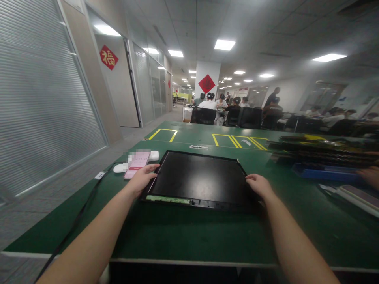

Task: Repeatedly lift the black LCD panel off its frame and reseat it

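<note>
A black LCD screen panel (201,175) lies face up over the green tabletop, and a green circuit board strip (168,200) shows along its near edge. My left hand (142,179) is closed on the panel's left edge, fingertips on the frame. At the opposite edge my right hand (260,185) pinches the frame between thumb and fingers. Just beyond my left hand are a phone (137,163) with a lit pink screen, a white rounded object (119,168) and a white case (154,156).
Dark stacked strips (325,152) and a blue tray (322,173) stand at the right, where another person's hand (370,174) reaches in. Yellow tape outlines (237,141) mark the far tabletop. A black cable (89,205) crosses the left side. Several people sit farther back.
</note>
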The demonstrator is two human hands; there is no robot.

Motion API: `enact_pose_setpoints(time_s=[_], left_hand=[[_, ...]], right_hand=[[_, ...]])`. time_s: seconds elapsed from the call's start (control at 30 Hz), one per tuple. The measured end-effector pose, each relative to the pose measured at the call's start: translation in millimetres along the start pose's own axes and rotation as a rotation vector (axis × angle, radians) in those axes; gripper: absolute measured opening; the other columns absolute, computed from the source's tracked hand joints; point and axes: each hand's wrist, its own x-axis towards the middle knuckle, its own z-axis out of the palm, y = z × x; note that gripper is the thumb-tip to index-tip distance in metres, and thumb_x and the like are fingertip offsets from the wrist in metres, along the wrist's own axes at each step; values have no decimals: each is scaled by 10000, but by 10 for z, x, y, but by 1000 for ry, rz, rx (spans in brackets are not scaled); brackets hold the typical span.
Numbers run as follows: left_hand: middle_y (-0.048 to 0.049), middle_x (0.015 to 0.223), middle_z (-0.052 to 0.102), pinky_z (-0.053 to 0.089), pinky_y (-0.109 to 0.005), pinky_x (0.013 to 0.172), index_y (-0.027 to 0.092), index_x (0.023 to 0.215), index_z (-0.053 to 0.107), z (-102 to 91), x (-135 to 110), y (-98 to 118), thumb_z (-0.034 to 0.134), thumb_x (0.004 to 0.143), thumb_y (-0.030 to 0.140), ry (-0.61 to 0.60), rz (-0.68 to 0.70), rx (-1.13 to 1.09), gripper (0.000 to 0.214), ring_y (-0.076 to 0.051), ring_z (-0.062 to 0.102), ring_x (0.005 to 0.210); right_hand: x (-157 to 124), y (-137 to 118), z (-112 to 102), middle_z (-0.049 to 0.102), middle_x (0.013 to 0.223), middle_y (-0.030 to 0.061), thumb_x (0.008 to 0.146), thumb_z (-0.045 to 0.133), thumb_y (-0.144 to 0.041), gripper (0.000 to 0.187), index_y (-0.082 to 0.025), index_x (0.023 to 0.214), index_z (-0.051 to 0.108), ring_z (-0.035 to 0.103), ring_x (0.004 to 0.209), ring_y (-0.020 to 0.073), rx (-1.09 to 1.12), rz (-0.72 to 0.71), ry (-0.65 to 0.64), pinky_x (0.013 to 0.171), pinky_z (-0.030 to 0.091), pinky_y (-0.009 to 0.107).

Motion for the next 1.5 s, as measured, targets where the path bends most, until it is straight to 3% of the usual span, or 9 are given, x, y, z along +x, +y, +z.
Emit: enact_pose_setpoints(time_s=[0.13,0.3,0.57,0.8,1.07,1.33,1.5], left_hand=[[-89,1048,769,623,-334,703,186,1360,530,34,-44,37,643,787,82,-43,-127,-112,593,-216,753,782],[-40,733,759,596,-284,569,183,1471,424,41,-36,23,721,783,126,-73,-219,-169,752,-188,710,554],[-51,741,771,603,-281,572,149,1436,474,68,-77,64,617,826,47,-137,-271,-227,635,-185,712,536],[-53,768,784,611,-321,564,170,1395,523,76,-91,91,578,828,68,-106,-302,-234,578,-213,719,538],[-56,685,762,597,-285,536,112,1369,549,83,-128,125,580,797,-27,-55,-234,-220,590,-189,680,459],[-73,722,772,589,-266,522,99,1311,601,92,-103,89,583,826,-27,12,-209,-241,502,-190,702,509],[-92,788,784,604,-274,576,115,1363,563,69,-88,78,599,842,10,-13,-172,-314,533,-193,730,590]], right_hand=[[-2,-3,-1,754,942,53,767,593,-233,220,-221,902,765,671,834,198,-28,-12,7,665,445,255],[11,22,16,751,931,45,768,586,-247,234,-228,915,767,674,853,203,-35,-28,3,669,450,253],[16,30,30,746,964,56,769,579,-259,251,-223,932,767,666,887,214,-28,-34,-10,710,450,276],[33,26,29,743,953,57,755,599,-262,280,-232,969,777,659,883,209,-18,-43,-4,736,450,278],[37,9,38,733,890,48,775,593,-280,344,-209,1069,759,644,803,195,-16,-46,-18,694,433,279],[34,24,66,737,909,50,767,593,-271,317,-214,1026,765,648,819,198,19,-63,-18,705,437,285],[15,-1,58,738,939,56,763,593,-256,321,-206,1030,766,649,857,201,30,-53,-20,739,442,286]])
